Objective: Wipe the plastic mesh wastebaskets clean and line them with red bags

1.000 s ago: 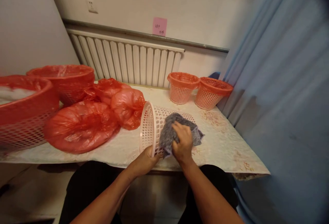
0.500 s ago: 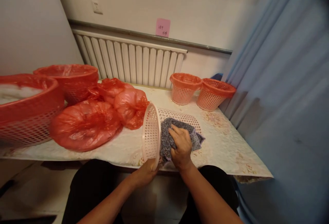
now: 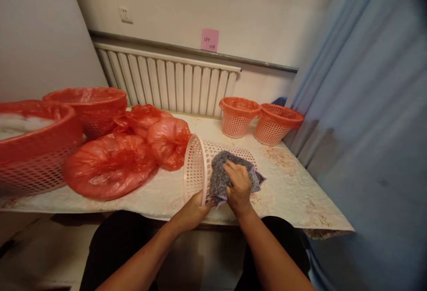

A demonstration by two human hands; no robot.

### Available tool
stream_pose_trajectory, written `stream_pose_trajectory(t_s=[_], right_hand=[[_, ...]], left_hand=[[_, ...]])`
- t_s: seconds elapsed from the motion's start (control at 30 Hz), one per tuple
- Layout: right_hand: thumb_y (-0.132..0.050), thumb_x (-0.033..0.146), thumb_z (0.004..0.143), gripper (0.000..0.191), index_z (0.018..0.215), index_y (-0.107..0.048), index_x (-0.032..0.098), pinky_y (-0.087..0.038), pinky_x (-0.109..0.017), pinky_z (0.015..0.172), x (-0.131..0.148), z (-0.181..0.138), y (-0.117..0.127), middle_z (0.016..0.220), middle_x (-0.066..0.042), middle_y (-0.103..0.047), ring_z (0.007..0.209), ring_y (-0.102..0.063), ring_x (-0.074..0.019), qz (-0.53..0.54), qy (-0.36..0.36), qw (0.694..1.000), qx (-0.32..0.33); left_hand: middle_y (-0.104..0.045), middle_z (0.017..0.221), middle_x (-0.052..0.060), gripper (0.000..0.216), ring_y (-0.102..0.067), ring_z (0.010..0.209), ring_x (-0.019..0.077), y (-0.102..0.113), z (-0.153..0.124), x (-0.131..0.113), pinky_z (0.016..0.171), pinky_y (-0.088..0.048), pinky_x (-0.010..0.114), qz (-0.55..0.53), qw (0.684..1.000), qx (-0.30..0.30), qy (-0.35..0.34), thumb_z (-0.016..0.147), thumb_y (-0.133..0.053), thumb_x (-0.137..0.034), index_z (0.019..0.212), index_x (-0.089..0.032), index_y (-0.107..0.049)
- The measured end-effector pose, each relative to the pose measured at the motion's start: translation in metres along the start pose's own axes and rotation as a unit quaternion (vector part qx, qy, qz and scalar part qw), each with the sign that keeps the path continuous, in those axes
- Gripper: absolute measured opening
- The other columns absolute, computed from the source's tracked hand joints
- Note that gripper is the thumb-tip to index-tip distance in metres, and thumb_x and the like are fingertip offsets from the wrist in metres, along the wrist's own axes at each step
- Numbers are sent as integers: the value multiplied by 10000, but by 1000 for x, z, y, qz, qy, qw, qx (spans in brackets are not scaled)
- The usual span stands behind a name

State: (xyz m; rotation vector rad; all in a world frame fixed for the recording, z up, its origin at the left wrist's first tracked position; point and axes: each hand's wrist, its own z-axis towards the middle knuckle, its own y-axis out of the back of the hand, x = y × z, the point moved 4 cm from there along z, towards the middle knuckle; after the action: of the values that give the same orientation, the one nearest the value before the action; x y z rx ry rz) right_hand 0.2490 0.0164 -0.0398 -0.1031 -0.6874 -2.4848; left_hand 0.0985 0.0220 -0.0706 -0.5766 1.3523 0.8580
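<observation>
A pale pink perforated plastic basket (image 3: 195,166) lies on its side on the table, its mouth facing left. My left hand (image 3: 192,211) is closed round the near edge of its rim. Against the basket's outer wall, my right hand (image 3: 239,186) presses a grey speckled cloth (image 3: 220,175) with a lilac edge. The fingers of that hand are bent into the cloth, and part of it hangs out to the right beyond the hand.
Left stand large baskets (image 3: 36,173) lined with red plastic, beside bulging red plastic bags (image 3: 110,166). Two small lined baskets (image 3: 237,119) stand at the back right. A radiator (image 3: 173,82) runs behind the table (image 3: 300,202); a blue curtain (image 3: 360,117) hangs to the right.
My left hand has moved up along the rim, and the basket has shifted or turned slightly. My right hand and the cloth have moved a little to the right over its wall.
</observation>
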Motion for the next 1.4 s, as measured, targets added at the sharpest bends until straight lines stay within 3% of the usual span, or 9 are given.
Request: stream_pose_trajectory(t_s=[0.2, 0.3, 0.4, 0.6, 0.7, 1.17, 1.4], right_hand=[[-440, 90, 712, 499, 1160, -645, 169, -439, -396, 968, -79, -2, 14, 1154, -79, -674, 1076, -544, -237, -93, -194, 976, -37], [-442, 113, 728, 476, 1154, -647, 166, -443, -399, 943, -94, -7, 19, 1130, -84, -681, 1040, -548, -241, -109, -254, 959, -64], [-445, 86, 709, 511, 1177, -634, 172, -436, -424, 958, -78, -8, 15, 1163, -86, -665, 1075, -531, -246, -87, -211, 971, -68], [-438, 24, 629, 645, 1236, -595, 177, -448, -465, 958, -4, -11, -2, 1259, -104, -613, 1129, -532, -252, 1, -28, 999, -39], [-422, 14, 624, 671, 1250, -585, 194, -468, -480, 924, 18, -18, -9, 1289, -102, -590, 1111, -525, -259, 13, 8, 999, -34], [-405, 9, 656, 627, 1239, -575, 167, -435, -506, 949, 34, -15, -21, 1222, -133, -607, 1157, -519, -268, -3, -23, 999, -43], [-430, 26, 668, 612, 1247, -579, 156, -435, -480, 947, 28, 4, -25, 1263, -132, -589, 1114, -508, -268, -21, 9, 1000, 11]], left_hand=[[-612, 1328, 68, 420, -543, 1229, 242, 2, -3, 9, 1138, -328, 418, 17, 1000, 22, -4, 871, -525, -221, 1282, -171, -591], [-622, 1316, 71, 420, -549, 1221, 242, 3, -2, 12, 1132, -334, 426, 30, 999, 25, -6, 864, -501, -186, 1273, -163, -598], [-650, 1272, 69, 426, -564, 1195, 244, 4, -2, 12, 1121, -345, 434, 45, 999, 29, 3, 840, -484, -149, 1245, -158, -617], [-684, 1192, 69, 369, -585, 1127, 242, 3, -1, 8, 1075, -388, 412, 52, 998, 31, 0, 855, -507, -198, 1195, -137, -639], [-683, 1178, 68, 391, -600, 1061, 236, 5, -2, 11, 1021, -429, 397, 58, 998, 22, -3, 826, -518, -166, 1197, -127, -631], [-716, 1070, 52, 330, -608, 986, 219, 12, 3, 22, 1005, -436, 391, 29, 999, 35, -26, 795, -525, -181, 1076, -123, -689], [-698, 1150, 61, 360, -607, 1037, 235, 20, 4, 20, 1023, -433, 399, 51, 999, 18, -6, 831, -530, -239, 1144, -126, -666]])
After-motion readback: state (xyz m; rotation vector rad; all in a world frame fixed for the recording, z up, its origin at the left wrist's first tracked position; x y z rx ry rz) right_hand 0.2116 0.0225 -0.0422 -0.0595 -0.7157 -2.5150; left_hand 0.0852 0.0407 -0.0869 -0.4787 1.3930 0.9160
